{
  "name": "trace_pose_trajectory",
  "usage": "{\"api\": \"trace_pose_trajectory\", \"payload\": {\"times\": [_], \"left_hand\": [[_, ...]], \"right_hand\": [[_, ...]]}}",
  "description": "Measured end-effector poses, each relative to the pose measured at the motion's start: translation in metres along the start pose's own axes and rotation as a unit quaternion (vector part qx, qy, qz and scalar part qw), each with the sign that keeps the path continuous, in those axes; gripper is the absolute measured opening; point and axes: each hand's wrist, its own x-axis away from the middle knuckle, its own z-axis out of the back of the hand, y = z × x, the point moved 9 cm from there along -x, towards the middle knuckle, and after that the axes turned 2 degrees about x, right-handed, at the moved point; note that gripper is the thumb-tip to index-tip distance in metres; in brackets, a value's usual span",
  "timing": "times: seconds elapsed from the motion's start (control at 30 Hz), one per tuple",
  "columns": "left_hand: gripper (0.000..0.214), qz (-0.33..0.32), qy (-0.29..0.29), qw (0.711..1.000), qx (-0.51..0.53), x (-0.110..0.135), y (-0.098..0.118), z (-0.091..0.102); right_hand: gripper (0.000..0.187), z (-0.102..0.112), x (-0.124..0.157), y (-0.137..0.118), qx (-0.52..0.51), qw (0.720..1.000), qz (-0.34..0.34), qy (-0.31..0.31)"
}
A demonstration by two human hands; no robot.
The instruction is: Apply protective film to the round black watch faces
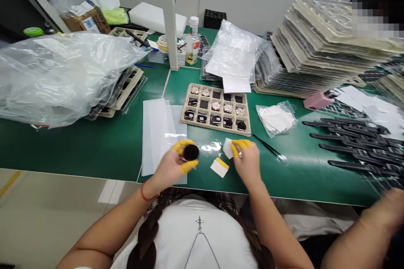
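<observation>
My left hand (176,162), in yellow finger cots, grips a round black disc like a watch face (191,152) by its edge, above the green table. A folded white wipe (227,148) is pinched in my right hand (246,157), which also wears yellow finger cots. Between the hands lies a small white card with a yellow strip (219,167). Just beyond them sits a beige compartment tray (215,109), holding several round watch heads, some dark-faced and some rose-gold. Black tweezers (269,147) rest to the right of my right hand.
Translucent sheets (158,134) lie by my left hand. Stacked trays (325,42) rise at back right, near a pink pump bottle (320,100). Black watch straps (353,143) cover the right side. A bagged pile (63,71) stands left. A co-worker's arm (362,231) reaches in at right.
</observation>
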Motion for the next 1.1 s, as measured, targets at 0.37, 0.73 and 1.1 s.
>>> {"api": "trace_pose_trajectory", "payload": {"times": [0.37,0.73,1.1], "left_hand": [[0.038,-0.038,0.009,0.923,-0.383,0.039,-0.044,0.102],[0.04,-0.042,0.049,0.939,-0.338,0.033,-0.031,0.099],[0.032,-0.098,-0.008,0.896,-0.433,-0.001,-0.019,0.075]], "right_hand": [[0.031,0.024,0.032,0.209,0.202,0.927,-0.279,-0.151],[0.03,0.029,0.05,0.183,-0.052,0.929,-0.345,-0.125],[0.038,-0.101,0.032,-0.076,-0.617,0.641,-0.35,-0.293]]}}
